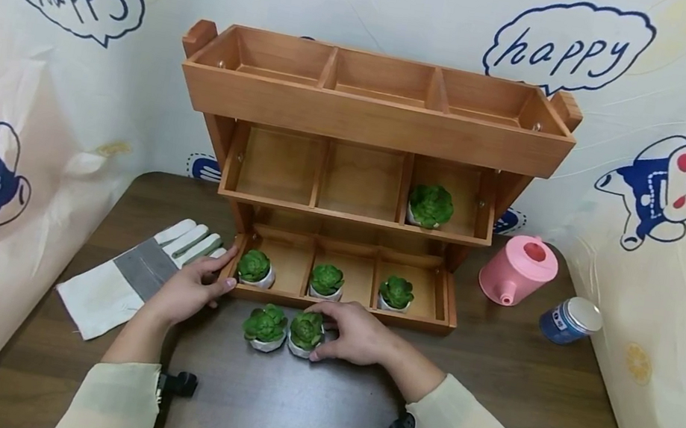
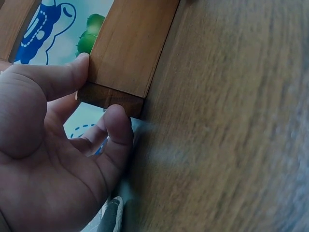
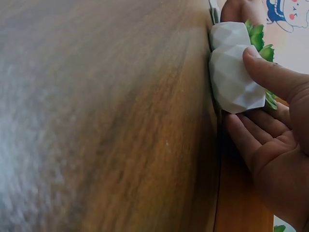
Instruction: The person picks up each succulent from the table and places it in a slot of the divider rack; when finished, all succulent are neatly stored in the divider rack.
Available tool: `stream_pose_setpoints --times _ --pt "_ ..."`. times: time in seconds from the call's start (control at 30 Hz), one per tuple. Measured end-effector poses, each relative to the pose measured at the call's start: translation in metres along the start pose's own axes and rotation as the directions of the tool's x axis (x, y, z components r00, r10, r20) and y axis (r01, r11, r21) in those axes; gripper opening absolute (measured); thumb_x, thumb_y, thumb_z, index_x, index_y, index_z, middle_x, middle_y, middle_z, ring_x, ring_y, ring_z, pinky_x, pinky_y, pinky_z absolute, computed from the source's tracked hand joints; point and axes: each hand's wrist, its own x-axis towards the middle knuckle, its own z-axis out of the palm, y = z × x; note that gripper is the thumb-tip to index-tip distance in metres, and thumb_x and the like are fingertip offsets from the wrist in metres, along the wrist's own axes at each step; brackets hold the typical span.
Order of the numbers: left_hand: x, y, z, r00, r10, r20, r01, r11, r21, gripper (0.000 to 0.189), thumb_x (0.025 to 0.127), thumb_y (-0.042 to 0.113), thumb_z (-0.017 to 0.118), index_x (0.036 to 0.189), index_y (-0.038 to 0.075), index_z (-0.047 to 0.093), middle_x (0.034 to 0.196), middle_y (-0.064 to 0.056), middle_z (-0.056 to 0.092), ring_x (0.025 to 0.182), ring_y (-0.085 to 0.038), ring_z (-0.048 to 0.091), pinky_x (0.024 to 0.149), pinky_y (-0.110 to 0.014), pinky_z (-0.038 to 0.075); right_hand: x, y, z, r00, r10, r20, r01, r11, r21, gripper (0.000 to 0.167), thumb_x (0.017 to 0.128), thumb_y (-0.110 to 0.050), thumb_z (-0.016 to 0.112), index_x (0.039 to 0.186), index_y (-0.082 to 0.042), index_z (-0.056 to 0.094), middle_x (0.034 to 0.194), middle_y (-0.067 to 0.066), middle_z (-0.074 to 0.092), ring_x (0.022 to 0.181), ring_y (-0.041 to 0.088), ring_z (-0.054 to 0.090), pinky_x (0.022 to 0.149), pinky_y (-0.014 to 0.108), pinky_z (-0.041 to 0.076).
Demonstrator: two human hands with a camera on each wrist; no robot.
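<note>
My right hand (image 1: 357,334) pinches a small potted succulent (image 1: 306,332) at the front of the wooden shelf, thumb on its white faceted pot (image 3: 236,79) and fingers on the other side. A second potted succulent (image 1: 266,327) stands close to its left. The left hand (image 1: 188,292) grips the left front corner of the three-tier wooden shelf (image 1: 343,310), with the thumb at the board's upper edge (image 2: 130,43). Three more succulents sit in the bottom tier: left (image 1: 255,267), middle (image 1: 327,282) and right (image 1: 396,294). Another succulent (image 1: 430,207) is in the middle tier's right compartment.
A white and grey work glove (image 1: 131,277) lies left of the shelf, partly behind the left hand. On the right stand a pink watering can (image 1: 517,271) and a blue jar (image 1: 570,322) with a pale lid. Printed cloth surrounds the dark wooden table (image 1: 294,425).
</note>
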Motion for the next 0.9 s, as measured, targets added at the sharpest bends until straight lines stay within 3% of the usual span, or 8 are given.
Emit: stream_pose_setpoints --times 0.4,0.9 --pt "0.002 0.001 0.000 1.000 0.005 0.000 -0.005 1.000 -0.002 0.069 0.102 0.033 0.069 0.162 0.033 0.034 0.149 -0.022 0.037 0.092 -0.029 0.058 0.071 -0.036 0.058 -0.013 0.000 -0.013 1.000 -0.018 0.006 0.018 0.998 0.057 0.066 0.079 -0.034 0.092 0.137 -0.022 0.064 0.121 -0.009 0.069 0.110 0.004 0.064 0.100 0.032 0.052" --pt "0.000 0.000 0.000 1.000 -0.011 0.001 0.011 1.000 0.011 0.070 0.101 0.037 0.069 0.162 0.033 0.034 0.150 -0.023 0.038 0.090 -0.028 0.059 0.073 -0.037 0.058 -0.032 0.002 -0.025 1.000 -0.007 -0.023 0.011 0.984 0.175 0.067 0.080 -0.034 0.092 0.139 -0.018 0.063 0.130 -0.006 0.067 0.115 0.012 0.067 0.101 0.037 0.054"
